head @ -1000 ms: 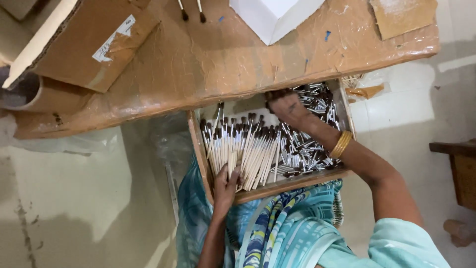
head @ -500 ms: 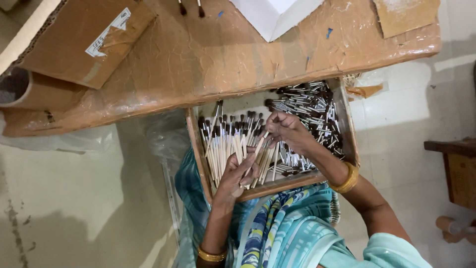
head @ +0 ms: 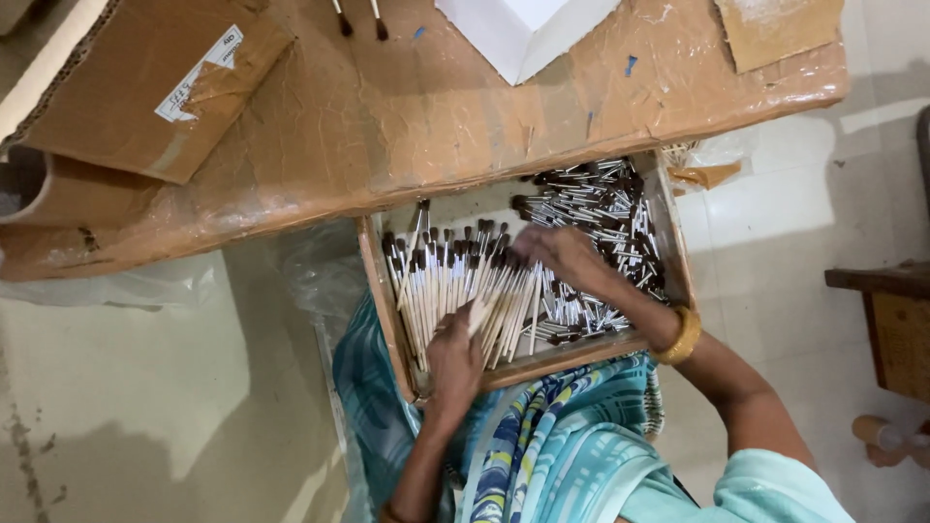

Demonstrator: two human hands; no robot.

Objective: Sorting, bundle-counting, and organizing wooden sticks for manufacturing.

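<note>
A shallow wooden tray (head: 372, 291) rests on my lap, pushed partly under a table. Its left half holds several brushes with pale handles and dark tips (head: 433, 281). Its right half holds a heap of short brushes with silver ferrules (head: 603, 199). My left hand (head: 453, 360) is at the tray's near rim, fingers closed around the handle ends of the pale brushes. My right hand (head: 567, 257), with a gold bangle on the wrist, lies flat across the middle of the tray, fingers spread over the brush tips.
The table (head: 407, 126) above the tray is wrapped in cardboard and plastic film. On it are a cardboard box (head: 126, 87) at the left, a white box (head: 518, 29), and two loose brushes (head: 358, 19). A wooden stool (head: 886, 320) stands at the right. Clear plastic (head: 310, 281) lies left of the tray.
My right hand has moved from the tray's far right corner to its middle, over the brush tips. My left hand stayed at the near rim on the pale handles.
</note>
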